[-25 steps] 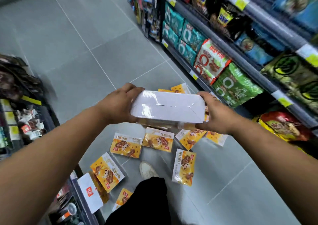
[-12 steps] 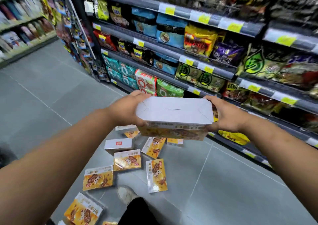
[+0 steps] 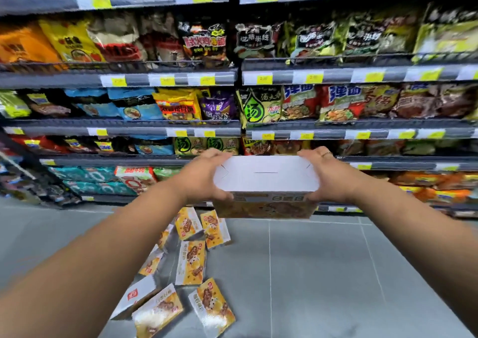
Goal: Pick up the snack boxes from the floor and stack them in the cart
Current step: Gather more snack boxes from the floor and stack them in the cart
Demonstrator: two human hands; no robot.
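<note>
Blur smears the shelves point(image 3: 232, 125) and the print on my snack box's point(image 3: 266, 177) yellow side; its top is plain white. My left hand point(image 3: 204, 176) and right hand point(image 3: 327, 174) grip its ends, holding it in the air above loose boxes point(image 3: 191, 260) on the floor point(image 3: 336, 273).

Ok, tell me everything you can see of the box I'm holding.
The box is a rectangular cardboard carton, held level in the air before the shelves. Its top is plain white with folded flaps and a short slit; its front is yellow-orange with blurred print. The left hand and right hand grip its two ends.
</note>
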